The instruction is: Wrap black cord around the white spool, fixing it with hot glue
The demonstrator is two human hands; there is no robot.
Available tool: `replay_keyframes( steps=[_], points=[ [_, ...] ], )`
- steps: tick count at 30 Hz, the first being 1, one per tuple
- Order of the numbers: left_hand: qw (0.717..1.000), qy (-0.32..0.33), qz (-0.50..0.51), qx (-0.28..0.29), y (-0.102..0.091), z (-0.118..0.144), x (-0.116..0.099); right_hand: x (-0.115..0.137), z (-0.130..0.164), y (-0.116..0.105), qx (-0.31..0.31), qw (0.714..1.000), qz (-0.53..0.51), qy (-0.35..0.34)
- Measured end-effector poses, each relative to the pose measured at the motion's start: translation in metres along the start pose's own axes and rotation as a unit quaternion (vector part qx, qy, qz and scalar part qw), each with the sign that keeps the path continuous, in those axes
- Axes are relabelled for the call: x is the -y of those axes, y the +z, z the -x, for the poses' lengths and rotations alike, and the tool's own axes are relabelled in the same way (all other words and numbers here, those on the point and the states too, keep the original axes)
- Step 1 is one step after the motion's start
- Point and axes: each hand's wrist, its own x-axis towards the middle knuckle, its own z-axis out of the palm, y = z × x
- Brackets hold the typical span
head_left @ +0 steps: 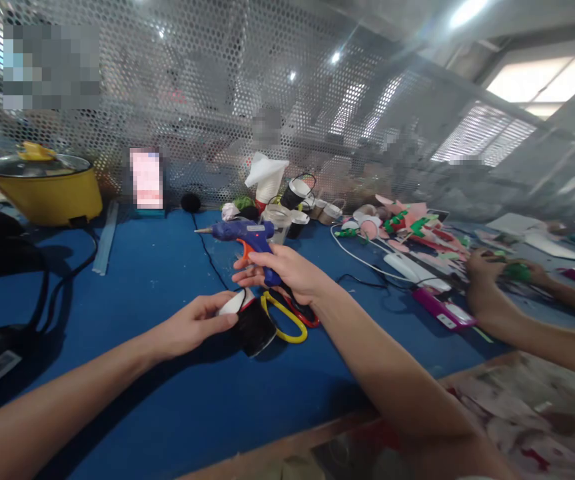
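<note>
My left hand [200,323] grips a small black-wrapped paper cup [256,332] by its white rim, tilted on its side just above the blue tabletop. In my right hand [287,270] is a blue hot glue gun [240,231] with an orange trigger [246,252]. Its nozzle points left and a small red light shows on its body. My fingers are around the handle, near the trigger. Beneath my right hand, scissors with a yellow handle [297,333] lie behind the cup, and a red handle [312,320] shows beside it, partly hidden.
A yellow electric pot [42,193], glue sticks [106,240] and a phone [147,179] stand at the left. Behind the glue gun are cups [296,193]. To the right lie pink paper pieces [407,220], a purple power strip [442,310] and another person's hands [484,270].
</note>
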Motion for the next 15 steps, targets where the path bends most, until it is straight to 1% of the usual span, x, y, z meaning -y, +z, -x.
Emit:
replay_keyframes(
  steps=[5, 7, 9, 11, 13, 15],
  points=[
    [0.999, 0.013, -0.031, 0.015, -0.001, 0.000, 0.002, -0.002, -0.010, 0.012, 0.045, 0.999, 0.015, 0.011],
    [0.999, 0.030, -0.043, 0.014, -0.001, 0.001, 0.003, -0.001, -0.014, 0.016, 0.044, 0.999, 0.021, 0.002],
    [0.997, 0.053, -0.052, 0.002, -0.002, 0.001, 0.004, 0.000, -0.015, 0.017, 0.015, 0.999, 0.037, -0.033],
    [0.996, 0.063, -0.062, -0.024, -0.004, 0.000, 0.004, 0.002, -0.012, 0.014, -0.026, 0.994, 0.064, -0.084],
    [0.994, 0.061, -0.071, -0.056, -0.007, -0.001, 0.005, 0.004, -0.003, 0.009, -0.055, 0.986, 0.095, -0.129],
    [0.991, 0.060, -0.088, -0.085, -0.010, -0.002, 0.005, 0.004, 0.009, 0.002, -0.071, 0.978, 0.119, -0.157]
  ],
)
